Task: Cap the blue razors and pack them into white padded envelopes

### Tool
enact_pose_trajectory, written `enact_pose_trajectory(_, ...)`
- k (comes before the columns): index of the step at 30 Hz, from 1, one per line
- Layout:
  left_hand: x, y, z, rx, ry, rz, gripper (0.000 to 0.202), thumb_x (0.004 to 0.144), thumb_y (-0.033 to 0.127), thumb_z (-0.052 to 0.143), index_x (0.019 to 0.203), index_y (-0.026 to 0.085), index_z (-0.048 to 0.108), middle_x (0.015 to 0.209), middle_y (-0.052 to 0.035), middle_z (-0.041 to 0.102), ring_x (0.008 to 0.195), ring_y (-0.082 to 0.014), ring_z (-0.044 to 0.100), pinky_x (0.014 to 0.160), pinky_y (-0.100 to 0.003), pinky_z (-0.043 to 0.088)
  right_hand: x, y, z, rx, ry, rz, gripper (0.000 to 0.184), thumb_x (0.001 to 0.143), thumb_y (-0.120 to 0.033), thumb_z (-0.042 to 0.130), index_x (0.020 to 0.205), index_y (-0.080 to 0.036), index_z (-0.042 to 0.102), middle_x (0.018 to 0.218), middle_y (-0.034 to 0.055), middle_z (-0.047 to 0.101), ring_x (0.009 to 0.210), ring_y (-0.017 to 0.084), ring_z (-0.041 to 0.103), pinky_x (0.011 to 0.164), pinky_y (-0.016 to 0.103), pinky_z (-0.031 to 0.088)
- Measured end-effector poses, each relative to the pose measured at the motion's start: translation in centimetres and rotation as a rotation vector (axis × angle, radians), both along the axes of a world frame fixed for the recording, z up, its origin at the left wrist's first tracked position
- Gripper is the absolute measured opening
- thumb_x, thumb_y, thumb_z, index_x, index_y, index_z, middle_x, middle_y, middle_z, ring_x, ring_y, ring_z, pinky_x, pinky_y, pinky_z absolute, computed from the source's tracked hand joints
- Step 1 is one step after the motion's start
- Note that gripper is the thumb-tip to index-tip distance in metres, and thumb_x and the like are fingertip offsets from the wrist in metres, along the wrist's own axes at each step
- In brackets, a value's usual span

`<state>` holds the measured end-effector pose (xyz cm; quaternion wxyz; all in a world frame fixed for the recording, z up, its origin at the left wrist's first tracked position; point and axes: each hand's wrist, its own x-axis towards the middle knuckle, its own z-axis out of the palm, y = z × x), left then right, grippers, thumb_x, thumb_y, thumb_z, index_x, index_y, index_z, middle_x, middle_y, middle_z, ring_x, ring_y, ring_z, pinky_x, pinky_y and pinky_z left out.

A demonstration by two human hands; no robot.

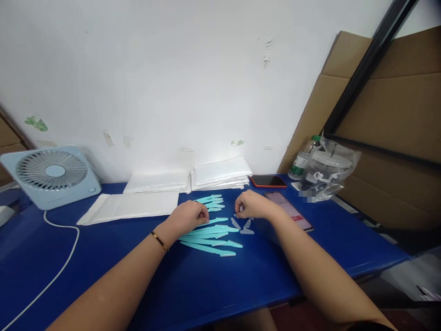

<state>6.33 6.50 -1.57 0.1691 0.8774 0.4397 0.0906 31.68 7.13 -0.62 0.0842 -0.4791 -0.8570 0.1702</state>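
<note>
My left hand (189, 215) is closed, its fingertips pinched on a teal eyebrow razor (220, 220) whose blade end points right. Below it, several similar teal razors (210, 240) lie fanned out on the blue table. Another bunch of teal razors (214, 202) lies just beyond the left fingers, partly covered by the hand. To the right, my right hand (248, 204) is curled with its fingertips together at the table. Small clear blade caps (247, 231) lie right below it. Whatever the right fingers hold is too small and hidden to make out.
White padded envelopes (220, 174) are stacked against the wall, with more white envelopes (131, 205) at left. A blue fan (55, 174) with a white cable (74, 248) stands far left. Two phones, one dark (268, 181) and one lit (291, 211), a bottle (301, 161) and a bagged cup (327, 172) are right.
</note>
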Motion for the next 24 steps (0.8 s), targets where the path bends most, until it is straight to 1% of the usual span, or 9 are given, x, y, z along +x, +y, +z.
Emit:
enact_pose_trajectory(2, 0.0, 0.1, -0.1, 0.062, 0.012, 0.051, 0.016, 0.075, 0.030, 0.052, 0.071, 0.023, 0.066, 0.071, 0.0000, 0.066, 0.066, -0.0152, 0.058, 0.054, -0.023, 0.037, -0.5, 0.2, -0.3, 0.082, 0.021, 0.025, 0.007, 0.061, -0.016, 0.065, 0.064, -0.018, 0.070, 0.064, 0.0013, 0.067, 0.057, 0.013, 0.057, 0.053, 0.022, 0.038)
enact_pose_trajectory(4, -0.1, 0.1, -0.1, 0.074, 0.003, 0.082, 0.016, 0.074, 0.034, 0.054, 0.072, 0.023, 0.065, 0.073, -0.0010, 0.066, 0.068, -0.0161, 0.059, 0.055, -0.024, 0.038, -0.8, 0.3, -0.5, 0.109, 0.068, 0.051, 0.013, 0.063, -0.013, 0.061, 0.069, -0.018, 0.071, 0.070, 0.0020, 0.069, 0.060, 0.013, 0.058, 0.056, 0.022, 0.039)
enact_pose_trajectory(6, -0.1, 0.1, -0.2, 0.035, -0.011, 0.083, 0.018, 0.073, 0.038, 0.056, 0.073, 0.022, 0.065, 0.074, -0.0011, 0.067, 0.067, -0.0160, 0.059, 0.054, -0.024, 0.038, -0.9, 0.5, -0.7, 0.069, 0.139, 0.063, 0.016, 0.067, -0.015, 0.059, 0.077, -0.018, 0.072, 0.074, 0.0019, 0.069, 0.062, 0.012, 0.058, 0.056, 0.021, 0.040)
enact_pose_trajectory(8, -0.1, 0.2, -0.3, -0.002, -0.018, 0.085, 0.018, 0.072, 0.038, 0.057, 0.072, 0.022, 0.064, 0.072, -0.0005, 0.067, 0.065, -0.0153, 0.059, 0.054, -0.023, 0.038, -0.9, 0.7, -0.9, -0.012, 0.218, 0.054, 0.017, 0.070, -0.021, 0.060, 0.083, -0.018, 0.071, 0.074, 0.0013, 0.069, 0.062, 0.012, 0.058, 0.055, 0.020, 0.040)
enact_pose_trajectory(11, 0.0, 0.3, -0.7, -0.031, -0.037, 0.109, 0.015, 0.073, 0.035, 0.056, 0.071, 0.022, 0.063, 0.070, 0.0003, 0.067, 0.064, -0.0147, 0.058, 0.053, -0.023, 0.037, -1.1, 0.8, -1.3, -0.116, 0.294, 0.041, 0.018, 0.071, -0.027, 0.063, 0.084, -0.017, 0.070, 0.070, 0.0011, 0.067, 0.062, 0.012, 0.058, 0.054, 0.020, 0.041)
enact_pose_trajectory(16, 0.1, 0.3, -1.0, -0.048, -0.044, 0.156, 0.014, 0.073, 0.034, 0.056, 0.070, 0.022, 0.062, 0.070, 0.0004, 0.067, 0.063, -0.0147, 0.059, 0.051, -0.023, 0.037, -1.0, 0.8, -1.3, -0.122, 0.279, 0.024, 0.020, 0.071, -0.031, 0.064, 0.083, -0.018, 0.072, 0.069, 0.0012, 0.067, 0.060, 0.012, 0.057, 0.053, 0.021, 0.040)
enact_pose_trajectory(20, 0.1, 0.2, -0.8, -0.033, -0.045, 0.161, 0.014, 0.073, 0.034, 0.057, 0.070, 0.022, 0.063, 0.070, 0.0003, 0.067, 0.065, -0.0151, 0.059, 0.052, -0.023, 0.037, -0.2, 0.8, -0.8, -0.109, 0.225, 0.017, 0.024, 0.064, -0.032, 0.070, 0.084, -0.018, 0.072, 0.069, 0.0015, 0.067, 0.062, 0.013, 0.059, 0.055, 0.021, 0.042)
enact_pose_trajectory(22, 0.2, 0.1, -0.7, -0.015, -0.047, 0.151, 0.014, 0.074, 0.034, 0.057, 0.070, 0.022, 0.063, 0.070, 0.0004, 0.067, 0.065, -0.0154, 0.059, 0.053, -0.023, 0.037, -0.1, 0.8, -0.8, -0.105, 0.207, 0.045, 0.021, 0.064, -0.030, 0.071, 0.081, -0.018, 0.073, 0.070, 0.0014, 0.067, 0.064, 0.013, 0.060, 0.057, 0.021, 0.042)
enact_pose_trajectory(24, 0.2, 0.1, -0.7, 0.008, -0.052, 0.125, 0.013, 0.074, 0.033, 0.057, 0.071, 0.023, 0.063, 0.070, 0.0005, 0.067, 0.066, -0.0155, 0.059, 0.055, -0.024, 0.038, -0.4, 0.8, -1.1, -0.080, 0.213, 0.072, 0.016, 0.068, -0.029, 0.068, 0.080, -0.019, 0.073, 0.073, 0.0015, 0.067, 0.065, 0.013, 0.059, 0.057, 0.020, 0.042)
